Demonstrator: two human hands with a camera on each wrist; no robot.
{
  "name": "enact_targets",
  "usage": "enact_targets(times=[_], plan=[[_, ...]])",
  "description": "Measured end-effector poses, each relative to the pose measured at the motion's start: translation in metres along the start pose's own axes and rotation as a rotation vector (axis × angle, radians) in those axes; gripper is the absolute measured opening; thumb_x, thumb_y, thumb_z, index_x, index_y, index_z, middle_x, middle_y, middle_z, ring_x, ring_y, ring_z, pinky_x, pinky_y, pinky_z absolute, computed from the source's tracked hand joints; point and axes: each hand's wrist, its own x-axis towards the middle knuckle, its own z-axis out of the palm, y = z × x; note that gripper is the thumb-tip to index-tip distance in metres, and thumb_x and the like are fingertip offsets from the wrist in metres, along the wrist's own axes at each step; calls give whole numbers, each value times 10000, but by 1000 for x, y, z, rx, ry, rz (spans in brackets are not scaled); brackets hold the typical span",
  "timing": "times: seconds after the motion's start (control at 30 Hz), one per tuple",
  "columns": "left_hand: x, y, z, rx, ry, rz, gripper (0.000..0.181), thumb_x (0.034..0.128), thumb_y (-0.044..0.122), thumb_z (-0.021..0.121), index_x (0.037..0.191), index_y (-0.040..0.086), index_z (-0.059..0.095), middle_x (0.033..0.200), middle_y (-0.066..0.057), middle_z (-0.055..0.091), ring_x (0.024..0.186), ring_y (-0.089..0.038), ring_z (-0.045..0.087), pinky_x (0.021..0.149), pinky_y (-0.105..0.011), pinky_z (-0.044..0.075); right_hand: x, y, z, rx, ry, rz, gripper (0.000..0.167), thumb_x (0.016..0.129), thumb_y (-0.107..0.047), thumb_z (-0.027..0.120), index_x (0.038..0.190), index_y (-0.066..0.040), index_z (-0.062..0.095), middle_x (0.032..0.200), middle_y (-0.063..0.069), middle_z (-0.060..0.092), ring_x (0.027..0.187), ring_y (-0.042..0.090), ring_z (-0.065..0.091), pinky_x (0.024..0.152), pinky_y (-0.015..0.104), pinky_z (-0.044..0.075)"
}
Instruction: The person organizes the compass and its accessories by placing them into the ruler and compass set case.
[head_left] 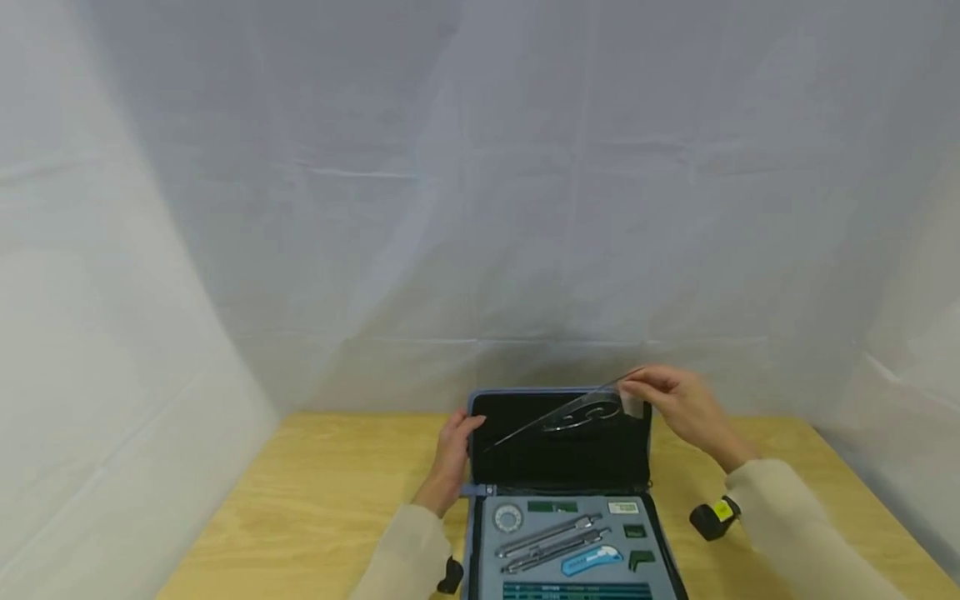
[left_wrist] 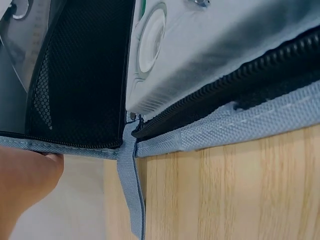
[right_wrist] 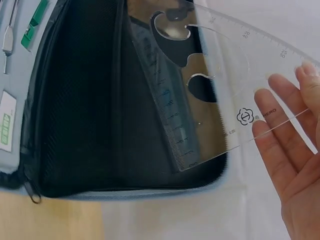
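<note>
A zip-up drawing-set case stands open, its black-lined lid (head_left: 540, 467) raised. My left hand (head_left: 450, 454) grips the lid's left edge, thumb on the inner side; in the left wrist view its fingers are mostly hidden behind the lid. My right hand (head_left: 686, 408) pinches a clear plastic set square (right_wrist: 170, 105) by one end, in front of the lid's upper right. Cut-out curves and printed scales show on the set square, and its far end slants down to the left across the lid. Whether that end touches the lid's mesh lining I cannot tell.
The case's grey tray (head_left: 652, 579) holds metal compasses (head_left: 547, 537), a blue utility knife (head_left: 591, 561), green pencils (head_left: 577, 592), a white ring-shaped piece (head_left: 508, 518), an eraser (head_left: 622, 507) and small green pieces. Under it is a wooden table (head_left: 322, 500); white sheeting (head_left: 480, 208) hangs behind.
</note>
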Motion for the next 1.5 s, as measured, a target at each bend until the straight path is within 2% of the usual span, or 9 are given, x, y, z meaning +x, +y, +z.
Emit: enact_targets(times=[0.2, 0.3, 0.5, 0.7, 0.9, 1.03, 1.13, 1.33, 1.5], plan=[[0, -5, -2, 34, -11, 10, 185, 902, 220, 583, 951, 43, 571, 1090, -59, 554, 1158, -248, 423, 1026, -446, 290, 4, 10, 11, 80, -22, 4, 196, 964, -231, 571, 1023, -135, 731, 1000, -12, 693, 904, 216, 645, 764, 333, 522], [-1, -6, 0, -38, -36, 10, 217, 901, 173, 560, 1021, -8, 572, 1153, -157, 544, 1172, -297, 424, 1037, -445, 292, 2, 14, 12, 113, -12, 15, 192, 964, -213, 571, 1018, -120, 729, 987, -7, 697, 902, 175, 646, 775, 279, 512], [-3, -6, 0, -161, -70, 1, 515, 896, 117, 506, 1318, -155, 390, 1502, -266, 220, 1403, -344, 126, 1128, -464, 81, -2, 18, 10, 147, -16, 21, 176, 955, -214, 589, 1006, -124, 731, 1006, -9, 695, 934, 132, 638, 794, 259, 506], [-4, -8, -3, -186, -90, 3, 655, 892, 112, 493, 1412, -165, 206, 1535, -281, 16, 1413, -363, -57, 1123, -468, -20, -10, 24, 11, 112, -15, 32, 163, 950, -237, 598, 991, -170, 741, 1026, -43, 687, 956, 121, 627, 794, 277, 507], [-6, -10, -3, -206, -97, 13, 464, 895, 99, 495, 1287, -139, 420, 1496, -248, 251, 1404, -324, 130, 1131, -434, 97, -18, 32, 14, 139, -15, 62, 174, 954, -231, 593, 1011, -135, 727, 993, -27, 702, 906, 135, 646, 771, 289, 516], [-4, -8, -1, -166, -58, 43, 148, 886, 92, 527, 983, -19, 546, 1239, -154, 482, 1254, -261, 341, 1077, -382, 241, -20, 36, 16, 167, -3, 82, 182, 955, -203, 590, 1024, -87, 713, 980, 27, 707, 871, 153, 660, 751, 297, 527], [-5, -6, 0, -117, -25, 52, 122, 884, 91, 545, 793, 81, 465, 964, -53, 447, 1024, -207, 400, 944, -335, 329, -22, 41, 18, 176, 5, 103, 178, 951, -172, 596, 1023, -49, 701, 970, 71, 705, 854, 184, 667, 739, 319, 537], [-5, -4, -1, -98, -30, 44, 228, 895, 71, 539, 727, 109, 389, 825, -18, 362, 853, -183, 366, 817, -307, 348, -27, 42, 22, 154, 38, 149, 202, 941, -218, 613, 1007, -42, 687, 933, 64, 708, 821, 178, 672, 725, 302, 535], [-4, -1, -3, -100, -47, 51, 198, 889, 27, 521, 739, 97, 412, 834, -26, 401, 880, -204, 394, 848, -339, 361, -28, 31, 39, 227, 229, 209, 281, 928, -262, 633, 1001, 9, 625, 914, 114, 712, 807, 153, 687, 710, 244, 533]])
